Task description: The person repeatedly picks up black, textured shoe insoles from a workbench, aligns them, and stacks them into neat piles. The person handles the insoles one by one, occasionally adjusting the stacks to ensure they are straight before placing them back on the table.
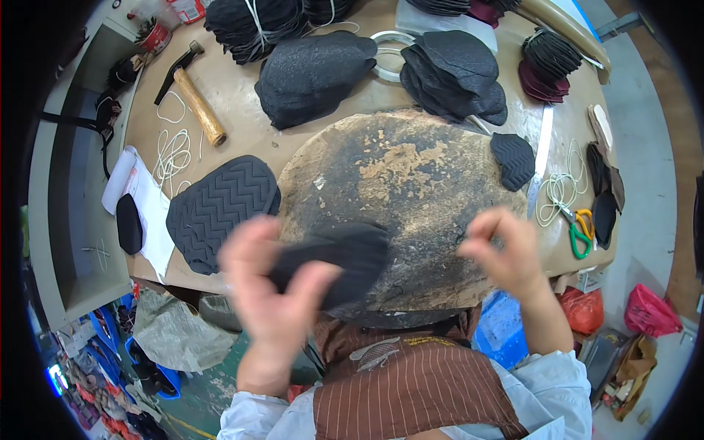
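Observation:
My left hand (273, 287) is closed on a black shoe-upper piece (350, 257), thumb on its near side, above the left front of a worn round wooden block (433, 176). The piece is smeared by motion, so its exact outline cannot be read. Over the block's right side, my right hand (506, 246) has its thumb and forefinger pinched together; whatever is between them, if anything, is too small to make out. Beside my left hand lies a pile of black pieces with a zigzag pattern (224, 205). A smaller black zigzag piece (512, 160) rests on the block's far right edge.
Stacks of black pieces (315, 73) line the far side. A hammer (198, 103) lies far left, near loose white cord (173, 158) and white paper (150, 213). On the right are a steel ruler (543, 143), more cord (559, 198) and green-and-orange scissors (581, 236).

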Demonstrator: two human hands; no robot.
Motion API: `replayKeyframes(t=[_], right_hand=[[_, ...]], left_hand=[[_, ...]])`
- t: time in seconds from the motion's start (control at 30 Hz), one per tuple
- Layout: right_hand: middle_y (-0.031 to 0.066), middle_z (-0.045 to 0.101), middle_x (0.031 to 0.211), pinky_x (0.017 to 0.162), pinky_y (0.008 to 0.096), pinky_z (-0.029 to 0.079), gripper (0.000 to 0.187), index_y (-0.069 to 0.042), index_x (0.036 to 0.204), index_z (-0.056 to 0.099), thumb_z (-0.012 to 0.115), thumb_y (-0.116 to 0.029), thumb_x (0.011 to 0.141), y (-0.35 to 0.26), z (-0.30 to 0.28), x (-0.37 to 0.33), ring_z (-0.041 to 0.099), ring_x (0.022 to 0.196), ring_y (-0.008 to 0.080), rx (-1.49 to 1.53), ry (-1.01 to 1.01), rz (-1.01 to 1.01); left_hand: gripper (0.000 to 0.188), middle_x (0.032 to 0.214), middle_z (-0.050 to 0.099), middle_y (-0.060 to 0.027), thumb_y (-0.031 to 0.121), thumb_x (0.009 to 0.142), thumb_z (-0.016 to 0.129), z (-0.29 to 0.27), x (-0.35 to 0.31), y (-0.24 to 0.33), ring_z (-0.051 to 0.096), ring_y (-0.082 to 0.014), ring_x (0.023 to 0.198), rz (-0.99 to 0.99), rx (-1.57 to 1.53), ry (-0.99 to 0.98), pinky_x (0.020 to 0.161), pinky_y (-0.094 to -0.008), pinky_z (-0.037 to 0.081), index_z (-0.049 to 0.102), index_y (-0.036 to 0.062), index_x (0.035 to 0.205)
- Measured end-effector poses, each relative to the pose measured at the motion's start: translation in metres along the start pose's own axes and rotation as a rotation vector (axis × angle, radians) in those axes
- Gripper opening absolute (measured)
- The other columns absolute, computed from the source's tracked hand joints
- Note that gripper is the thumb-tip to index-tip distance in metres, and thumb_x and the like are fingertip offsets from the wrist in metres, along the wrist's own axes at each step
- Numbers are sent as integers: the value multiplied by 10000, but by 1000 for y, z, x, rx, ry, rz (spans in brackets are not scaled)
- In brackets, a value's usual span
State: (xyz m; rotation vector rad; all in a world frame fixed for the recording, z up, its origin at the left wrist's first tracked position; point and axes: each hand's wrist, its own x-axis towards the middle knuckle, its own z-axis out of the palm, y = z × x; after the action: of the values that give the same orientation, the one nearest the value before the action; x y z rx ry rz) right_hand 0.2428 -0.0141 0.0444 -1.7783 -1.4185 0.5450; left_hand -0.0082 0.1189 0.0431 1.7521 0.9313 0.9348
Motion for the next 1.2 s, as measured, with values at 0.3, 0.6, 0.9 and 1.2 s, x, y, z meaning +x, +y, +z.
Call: replayKeyframes(t=[0.3,0.6,0.9,1.2], right_hand=[[144,626,1056,853,322,469,405,28,1185,567,685,-116,824,102,-76,31,600,964,227,-238,238,249],[124,547,1169,849,318,437,646,-47,1329,485,754,-131,748,109,-88,36,529,1041,220,-325,30,347],[131,592,1024,844,375,446,450,-5,1090,573,767,-110,699,98,-100,56,561,950,288,-358,-180,216],[23,634,952,783,208,478,153,15,1044,549,572,-70,919,44,-82,-2,591,850,64,607,15,338]], left_hand=[[369,1189,619,-122,84,762,718,10,92,16,557,-286,1144,391,635,-36,981,-391,413,634,63,1121],[297,1110,652,-132,79,800,675,64,126,36,613,-293,1035,568,612,-197,905,-372,459,628,27,1088],[312,1124,653,-128,75,795,685,-6,151,3,616,-310,1052,486,814,-103,890,-364,480,629,43,1100],[296,1092,649,-127,116,770,698,16,203,-27,623,-324,966,614,873,-450,842,-389,504,640,37,1049]])
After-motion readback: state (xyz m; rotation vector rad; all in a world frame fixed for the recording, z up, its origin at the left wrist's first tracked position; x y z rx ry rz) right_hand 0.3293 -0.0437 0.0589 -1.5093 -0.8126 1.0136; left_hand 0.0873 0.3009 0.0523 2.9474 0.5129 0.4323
